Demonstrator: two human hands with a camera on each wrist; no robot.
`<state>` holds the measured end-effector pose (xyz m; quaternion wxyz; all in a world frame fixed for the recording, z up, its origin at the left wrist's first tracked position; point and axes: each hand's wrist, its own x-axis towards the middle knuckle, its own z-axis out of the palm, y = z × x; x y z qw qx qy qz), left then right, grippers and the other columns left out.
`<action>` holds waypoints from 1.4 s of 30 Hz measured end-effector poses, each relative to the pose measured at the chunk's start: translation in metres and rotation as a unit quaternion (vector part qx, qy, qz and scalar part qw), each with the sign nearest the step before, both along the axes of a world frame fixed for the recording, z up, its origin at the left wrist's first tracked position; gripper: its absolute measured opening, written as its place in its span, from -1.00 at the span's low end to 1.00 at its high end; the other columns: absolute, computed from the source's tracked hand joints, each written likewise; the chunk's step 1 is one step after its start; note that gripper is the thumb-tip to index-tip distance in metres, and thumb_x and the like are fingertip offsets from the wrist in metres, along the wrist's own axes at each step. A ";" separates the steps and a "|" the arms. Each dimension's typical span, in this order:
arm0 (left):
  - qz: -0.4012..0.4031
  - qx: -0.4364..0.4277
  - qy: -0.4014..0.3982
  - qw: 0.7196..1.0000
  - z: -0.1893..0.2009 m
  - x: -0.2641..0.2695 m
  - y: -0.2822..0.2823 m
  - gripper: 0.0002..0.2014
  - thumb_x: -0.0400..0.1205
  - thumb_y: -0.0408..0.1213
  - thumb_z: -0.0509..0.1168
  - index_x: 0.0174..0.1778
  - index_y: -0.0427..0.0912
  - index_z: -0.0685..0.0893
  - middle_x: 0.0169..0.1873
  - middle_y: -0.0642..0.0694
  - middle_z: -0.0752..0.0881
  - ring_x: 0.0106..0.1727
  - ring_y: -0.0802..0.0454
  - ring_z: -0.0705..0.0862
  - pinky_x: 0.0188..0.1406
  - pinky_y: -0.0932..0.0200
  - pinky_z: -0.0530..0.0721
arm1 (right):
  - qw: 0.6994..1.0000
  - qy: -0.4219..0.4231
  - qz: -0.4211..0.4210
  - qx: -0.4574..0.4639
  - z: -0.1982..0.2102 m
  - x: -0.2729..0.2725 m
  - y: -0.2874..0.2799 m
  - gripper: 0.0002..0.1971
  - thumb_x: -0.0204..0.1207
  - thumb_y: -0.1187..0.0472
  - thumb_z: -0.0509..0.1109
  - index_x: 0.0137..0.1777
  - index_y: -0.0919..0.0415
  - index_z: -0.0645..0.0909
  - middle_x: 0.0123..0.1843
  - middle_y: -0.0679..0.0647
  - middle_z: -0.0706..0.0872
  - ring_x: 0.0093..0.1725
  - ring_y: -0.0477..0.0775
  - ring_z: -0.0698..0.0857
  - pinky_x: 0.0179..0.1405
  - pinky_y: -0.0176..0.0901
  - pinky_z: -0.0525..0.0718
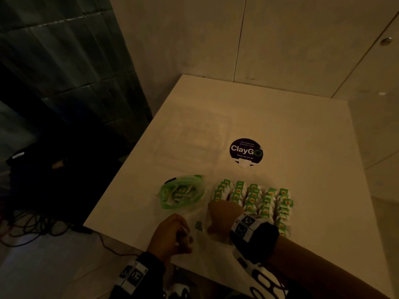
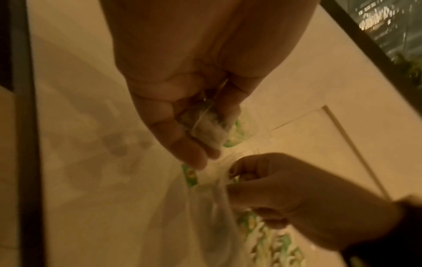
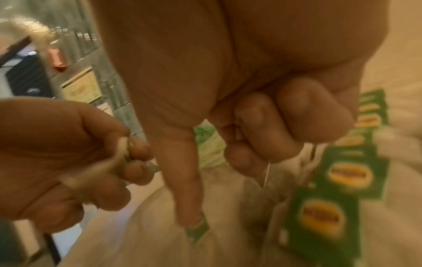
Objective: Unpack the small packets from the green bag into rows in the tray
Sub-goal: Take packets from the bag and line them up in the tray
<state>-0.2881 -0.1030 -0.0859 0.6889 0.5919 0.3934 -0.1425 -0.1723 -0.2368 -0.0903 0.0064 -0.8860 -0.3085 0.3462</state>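
Observation:
The green bag (image 1: 181,193) lies open on the table with a few packets inside. To its right, several rows of small tea packets (image 1: 254,199) with green tags (image 3: 319,216) stand in a tray I can barely make out. My left hand (image 1: 172,234) is at the table's near edge, its fingers (image 2: 194,144) curled round a white tea packet (image 2: 207,130). Just right of it my right hand (image 1: 222,216) hovers by the near-left rows, its fingers (image 3: 251,144) curled on a thin string (image 3: 266,173). A loose green tag (image 1: 198,225) sits between the hands.
A clear plastic container (image 1: 194,134) stands behind the green bag, beside a round dark sticker (image 1: 246,151). Thin clear plastic (image 2: 182,216) lies under the hands. The table's left edge drops to a dark floor with cables (image 1: 32,229). Walls close off the back.

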 end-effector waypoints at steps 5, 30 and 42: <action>0.043 -0.115 -0.069 0.990 0.018 0.001 0.005 -0.91 0.43 -0.36 0.13 -0.36 -0.28 0.47 -0.44 -0.15 0.32 -0.53 -0.02 0.26 -0.49 0.13 0.35 | 0.995 0.069 -0.003 0.078 0.019 0.011 -0.011 -0.85 0.55 0.12 0.32 0.01 0.16 0.65 -0.05 0.11 0.64 0.09 0.21 0.67 -0.08 -0.12 0.53; -0.161 0.312 -0.217 0.911 0.050 0.040 -0.034 -0.89 0.59 -0.31 0.35 -0.19 0.00 0.71 -0.34 0.07 0.69 -0.30 0.20 0.65 -0.30 0.25 0.59 | 0.887 -0.017 -0.286 0.362 0.068 0.024 -0.043 -0.87 0.53 0.18 0.39 -0.14 0.18 0.49 -0.30 0.04 0.70 -0.42 -0.08 0.64 -0.41 -0.17 0.62; -0.282 0.417 -0.303 0.809 0.057 0.058 -0.028 -0.87 0.57 -0.27 0.36 -0.08 0.05 0.56 -0.20 0.24 0.53 -0.18 0.26 0.55 -0.28 0.45 0.45 | 0.952 0.014 -0.112 0.283 0.074 0.025 -0.040 -0.84 0.52 0.21 0.37 -0.05 0.24 0.75 -0.29 0.04 0.71 -0.35 -0.07 0.56 -0.35 -0.35 0.40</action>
